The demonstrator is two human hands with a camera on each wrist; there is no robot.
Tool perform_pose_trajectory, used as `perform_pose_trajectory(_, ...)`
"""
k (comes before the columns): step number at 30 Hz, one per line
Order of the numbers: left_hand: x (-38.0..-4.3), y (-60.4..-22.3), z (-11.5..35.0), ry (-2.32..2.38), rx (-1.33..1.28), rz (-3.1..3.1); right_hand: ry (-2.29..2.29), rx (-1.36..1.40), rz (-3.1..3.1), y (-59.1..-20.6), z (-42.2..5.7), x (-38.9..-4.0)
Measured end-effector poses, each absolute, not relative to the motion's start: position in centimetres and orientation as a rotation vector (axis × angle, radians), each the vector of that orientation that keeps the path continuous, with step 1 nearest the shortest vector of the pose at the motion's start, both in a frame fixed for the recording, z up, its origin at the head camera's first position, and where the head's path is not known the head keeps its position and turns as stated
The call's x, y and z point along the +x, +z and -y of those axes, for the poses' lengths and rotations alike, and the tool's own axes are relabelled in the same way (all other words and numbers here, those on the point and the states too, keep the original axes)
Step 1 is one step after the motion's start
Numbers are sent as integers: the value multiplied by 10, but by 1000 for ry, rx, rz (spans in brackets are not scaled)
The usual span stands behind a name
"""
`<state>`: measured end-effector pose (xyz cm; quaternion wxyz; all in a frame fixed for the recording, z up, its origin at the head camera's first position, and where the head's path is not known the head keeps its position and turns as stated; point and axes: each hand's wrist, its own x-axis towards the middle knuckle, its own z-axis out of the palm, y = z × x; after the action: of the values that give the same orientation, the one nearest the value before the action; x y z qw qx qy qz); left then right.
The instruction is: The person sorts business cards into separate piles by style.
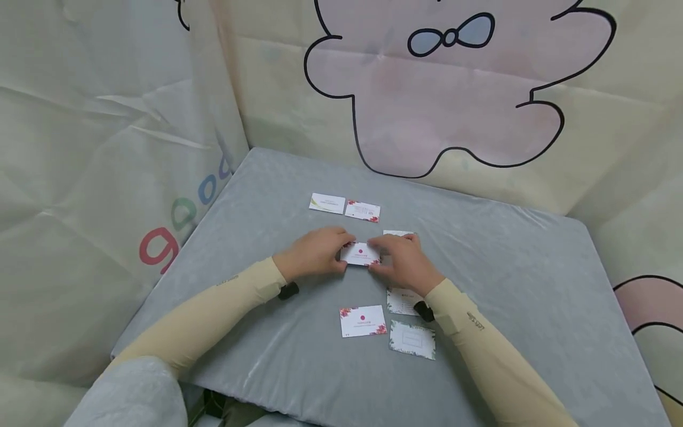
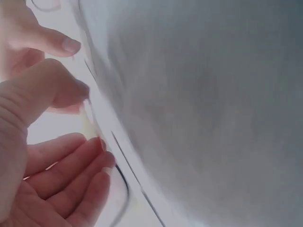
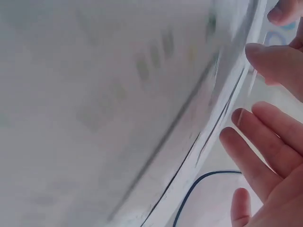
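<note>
Between my two hands is a white card [image 1: 360, 254] with red flower corners and a red dot, above the grey-covered table. My left hand [image 1: 316, 254] pinches its left end, index finger at the far corner and thumb at the near one. My right hand [image 1: 404, 261] grips the right end the same way. In the left wrist view the left hand's thumb [image 2: 66, 90] is bent toward the fingers. In the right wrist view the right hand's lower fingers [image 3: 258, 156] are spread. Whether the card is single or a thin stack, I cannot tell.
Farther back lie a yellow-striped card [image 1: 326, 203] and a red-flowered card [image 1: 363, 211]. Another card [image 1: 397, 232] is partly hidden behind my right hand. Nearer are a red-flowered card [image 1: 363, 321], a leaf-bordered card [image 1: 412, 340] and a card [image 1: 401, 301] by the right wrist.
</note>
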<state>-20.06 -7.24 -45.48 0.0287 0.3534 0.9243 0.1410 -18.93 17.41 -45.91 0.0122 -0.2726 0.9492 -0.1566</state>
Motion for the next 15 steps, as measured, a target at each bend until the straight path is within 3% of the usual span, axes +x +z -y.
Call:
perform_pose_trajectory(7,-264,-459,70,452,1016,-2889,-573,-675,-2948,-457,-166,-247)
perform_pose_trajectory(15,-298,-463,64,409,933,-2922,-640,-530,-2929,-460,-166,-278)
